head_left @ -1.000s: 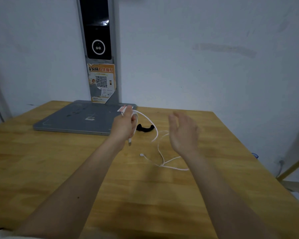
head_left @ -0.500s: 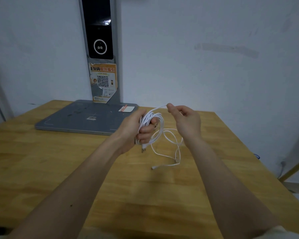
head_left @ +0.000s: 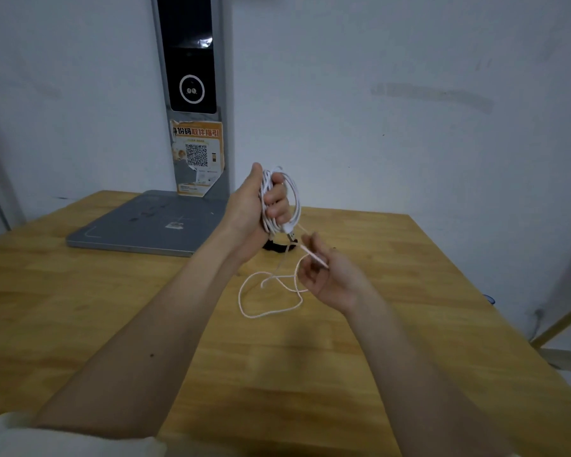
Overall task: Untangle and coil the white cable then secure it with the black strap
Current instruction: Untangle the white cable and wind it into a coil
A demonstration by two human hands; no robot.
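Left grip [head_left: 261, 206] at frame centre is clamped around the coiled white cable [head_left: 279, 199]; right grip [head_left: 323, 275] pinches its loose tail above the surface [head_left: 112, 308], black strap [head_left: 272, 247] behind.

Both forearms bare from elbow to wrist, no watch, rings or gloves on left hand [head_left: 254, 206] or right hand [head_left: 327, 278]. White sleeve [head_left: 47, 437] bunched at left elbow, soft fabric. Small dark mole [head_left: 151, 355] on left forearm.
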